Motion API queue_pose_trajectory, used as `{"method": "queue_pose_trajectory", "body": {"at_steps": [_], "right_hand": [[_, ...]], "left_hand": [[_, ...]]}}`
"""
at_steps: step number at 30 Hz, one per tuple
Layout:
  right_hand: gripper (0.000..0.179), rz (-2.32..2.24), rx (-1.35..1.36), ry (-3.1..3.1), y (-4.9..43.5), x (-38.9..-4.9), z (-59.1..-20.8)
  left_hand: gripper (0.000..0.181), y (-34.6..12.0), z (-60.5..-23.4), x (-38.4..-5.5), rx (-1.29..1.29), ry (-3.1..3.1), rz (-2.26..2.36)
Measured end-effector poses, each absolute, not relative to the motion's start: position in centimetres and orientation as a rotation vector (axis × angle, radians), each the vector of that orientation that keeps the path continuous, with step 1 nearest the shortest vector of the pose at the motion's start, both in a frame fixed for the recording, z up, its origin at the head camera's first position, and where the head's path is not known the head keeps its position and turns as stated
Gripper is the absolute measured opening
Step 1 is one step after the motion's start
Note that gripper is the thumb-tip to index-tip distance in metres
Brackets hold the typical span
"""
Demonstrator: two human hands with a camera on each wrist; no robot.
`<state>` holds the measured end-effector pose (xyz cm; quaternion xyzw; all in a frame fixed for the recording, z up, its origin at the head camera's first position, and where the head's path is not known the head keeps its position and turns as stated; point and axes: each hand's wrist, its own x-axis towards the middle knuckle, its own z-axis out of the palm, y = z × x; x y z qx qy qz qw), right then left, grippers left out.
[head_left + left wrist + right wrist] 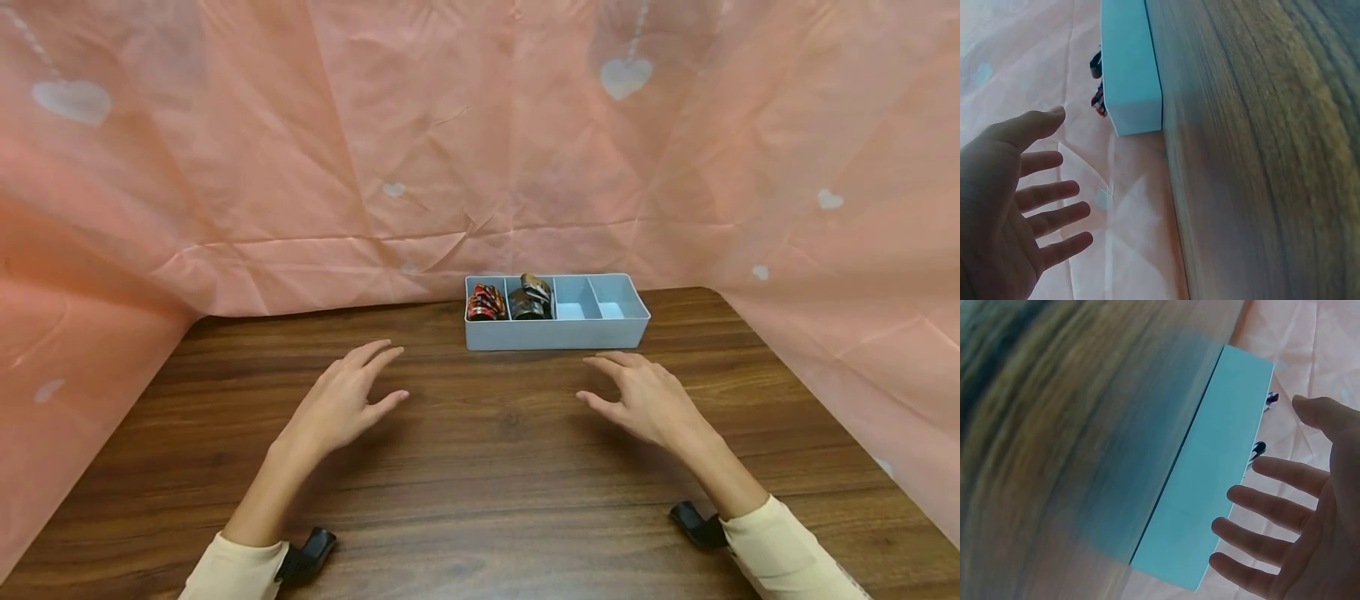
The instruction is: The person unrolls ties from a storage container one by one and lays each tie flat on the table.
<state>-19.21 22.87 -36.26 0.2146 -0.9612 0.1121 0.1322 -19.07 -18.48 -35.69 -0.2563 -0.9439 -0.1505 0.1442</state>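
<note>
A pale blue divided box (557, 335) stands near the back edge of the table. Its leftmost compartment holds several red patterned packets (486, 302); the one beside it holds dark and gold-brown packets (531, 300). Bare floor shows in the two compartments on the right. My left hand (341, 400) hovers over the table, left of the box and nearer to me, fingers spread and holding nothing. On the other side my right hand (647, 398) hovers in front of the box's right end, its fingers also apart and bare. In the right wrist view its fingertips overlap the box (1210, 469).
The brown wood-grain table (480, 500) fills the space under both hands. Pink cloth (420, 150) with pale hearts hangs behind the table and along both sides. A black strap device sits on the left wrist (307, 557) and another on the right wrist (699, 525).
</note>
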Motion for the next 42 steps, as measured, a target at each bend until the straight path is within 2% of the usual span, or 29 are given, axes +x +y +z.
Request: {"method": "queue_pose_trajectory", "body": {"at_steps": [17,42], "right_hand": [[0.056,0.290,0.559,-2.829,22.6,-19.1,-36.2],[0.058,0.299,0.570,-2.837,23.1,-19.3,-36.8]], "left_hand": [[0.058,-17.5,-37.0,-19.5,-0.758,-2.690,-0.435],[0.059,-17.2,-36.2,-19.9,-0.771,-2.674,-0.422]]}}
